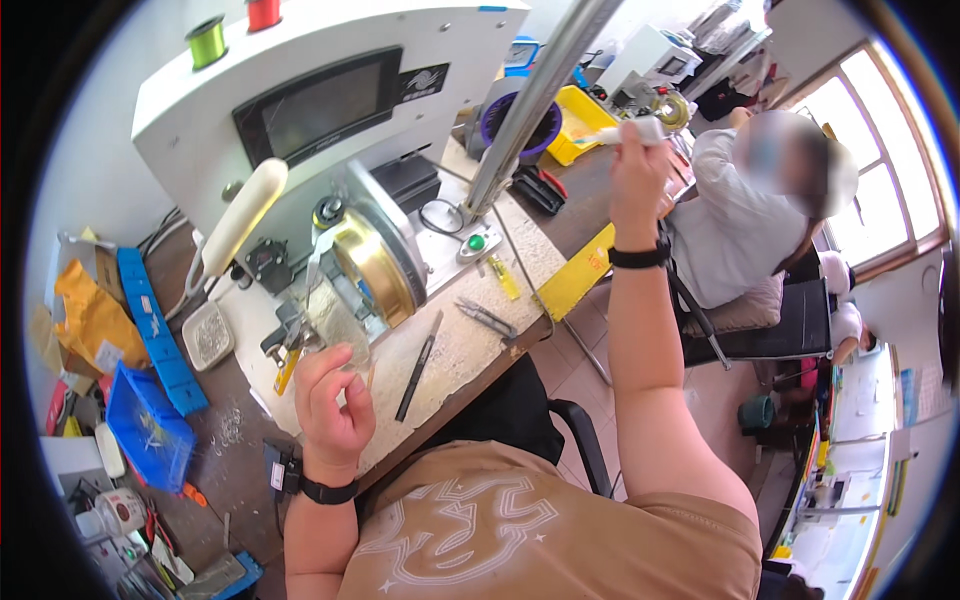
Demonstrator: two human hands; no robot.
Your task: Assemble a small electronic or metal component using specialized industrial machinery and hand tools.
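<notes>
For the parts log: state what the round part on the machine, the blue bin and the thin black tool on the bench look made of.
Round part: looks like polished brass-coloured metal, with a bright gold sheen.
Blue bin: likely moulded plastic, uniform matte blue.
Black tool: dark and slim, perhaps coated metal or plastic; too small to tell.

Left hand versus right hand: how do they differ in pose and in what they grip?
The left hand is low, at the workbench edge, fingers curled on a clear, film-like piece by the brass-coloured spool; the right hand is raised at arm's length, pinching a small white roll-like object. The left forearm is bent close to the body; the right is stretched away. Both wear a black wristband.
</notes>
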